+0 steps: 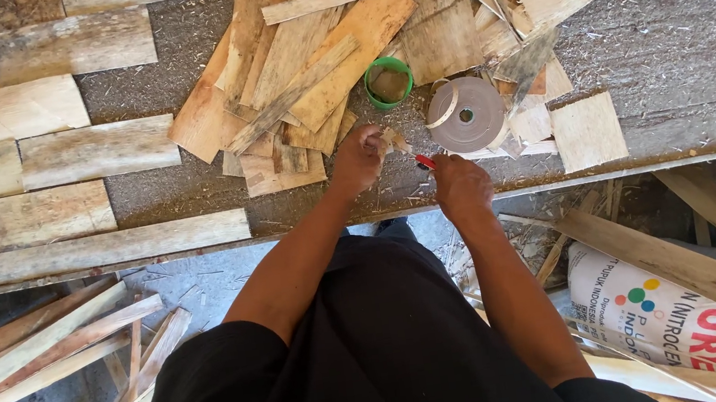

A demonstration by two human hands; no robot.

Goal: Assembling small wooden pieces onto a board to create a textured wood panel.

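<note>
Wood veneer scraps lie in a loose heap (303,61) on the dusty workbench (679,48), and the grey tape roll (466,115) serves as the landmark. Just left of the roll and nearer the person, the left hand (359,158) is closed around a small veneer piece (393,140) whose end sticks out toward the roll. Directly below the roll, the right hand (461,184) is curled around a red-handled tool (424,162), probably a small cutter, though its tip is too small to make out. That tip points at the left hand's fingers, so a slip across the thin, splintery wood could nick them. Both hands work right at the bench edge, so a dropped piece could fall among the slats below. A green ring (389,83) up-left of the roll is close enough to be knocked
</note>
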